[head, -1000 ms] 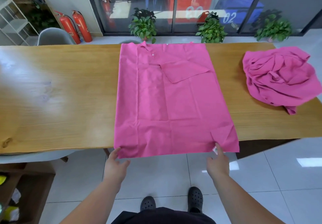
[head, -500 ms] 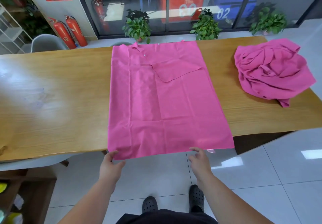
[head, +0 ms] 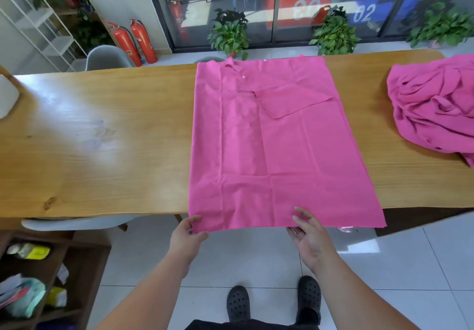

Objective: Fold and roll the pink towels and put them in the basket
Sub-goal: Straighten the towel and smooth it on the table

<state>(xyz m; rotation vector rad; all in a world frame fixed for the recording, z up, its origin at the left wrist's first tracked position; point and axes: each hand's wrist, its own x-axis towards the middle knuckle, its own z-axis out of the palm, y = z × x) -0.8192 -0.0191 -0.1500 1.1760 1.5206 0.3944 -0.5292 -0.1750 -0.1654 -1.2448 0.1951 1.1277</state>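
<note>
Single head-worn wide-angle view, looking forward and steeply down across the bench (head: 102,150) from its near edge, close in, glass wall (head: 256,9) beyond the bench.

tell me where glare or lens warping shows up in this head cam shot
Head view: broad pale glare washes out the long wooden table left of the spread pink cloth; same view, the wide lens bows the table's far edge; also there, a bright window patch reflects off the glossy white floor tiles.

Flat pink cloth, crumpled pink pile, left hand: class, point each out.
Flat pink cloth (head: 277,150): head view, smooth middle.
Crumpled pink pile (head: 436,114): head view, wrinkled centre.
Left hand (head: 186,239): head view, back of hand.
</note>
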